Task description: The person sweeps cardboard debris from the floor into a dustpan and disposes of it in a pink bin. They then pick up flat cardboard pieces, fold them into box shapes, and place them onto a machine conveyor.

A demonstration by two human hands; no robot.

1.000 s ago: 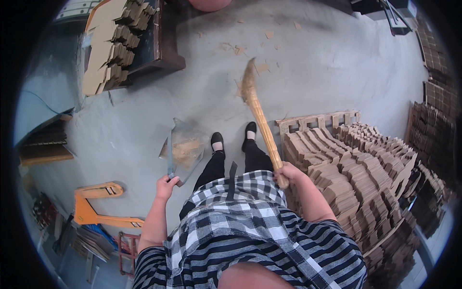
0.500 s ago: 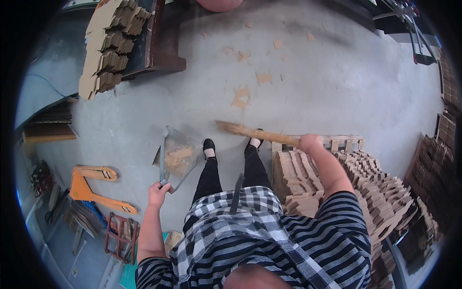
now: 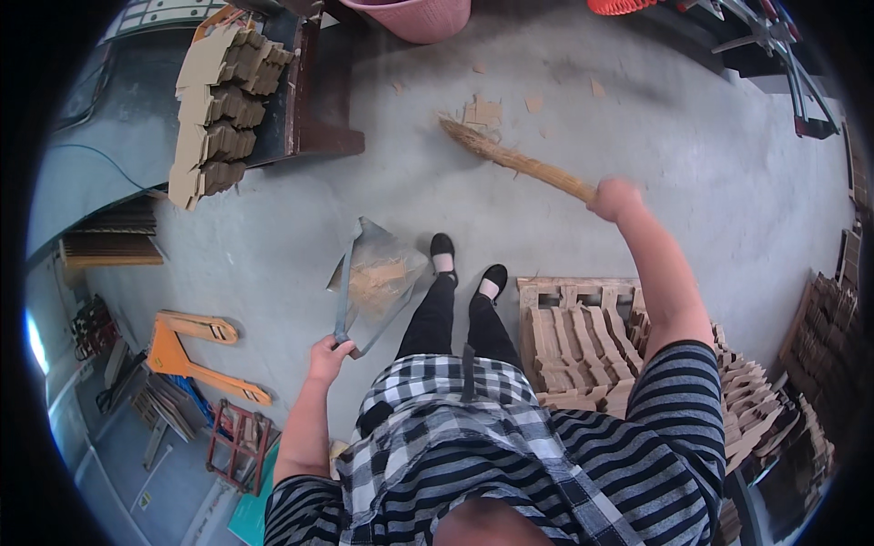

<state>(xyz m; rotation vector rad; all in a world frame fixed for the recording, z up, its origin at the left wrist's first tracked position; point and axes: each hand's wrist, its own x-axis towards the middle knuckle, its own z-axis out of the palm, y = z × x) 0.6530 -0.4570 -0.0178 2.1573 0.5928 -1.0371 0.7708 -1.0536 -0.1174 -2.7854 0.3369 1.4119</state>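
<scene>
My left hand (image 3: 330, 358) is closed round the handle of a grey dustpan (image 3: 344, 296), held low beside my left leg. Tan cardboard scraps (image 3: 381, 275) lie inside it. Ahead and to the right, my right hand (image 3: 617, 198) grips the handle end of a straw broom (image 3: 523, 164). The broom's worn tip points to the far left and is beside a small heap of cardboard pieces (image 3: 482, 113) on the floor. A few loose scraps (image 3: 534, 105) lie just right of that heap.
A wooden pallet (image 3: 537, 293) with stacked cardboard (image 3: 583, 341) stands at my right. An orange pallet jack (image 3: 168, 352) and a red metal frame (image 3: 238, 443) are at left. Far off are a pink tub (image 3: 419, 20) and a dark brown stand (image 3: 328, 141) beside stacked cardboard (image 3: 198, 118).
The broom has swung forward, away from my feet, and the scattered scraps ahead are now gathered in a heap. My feet have shifted, and the dustpan has moved slightly right in view.
</scene>
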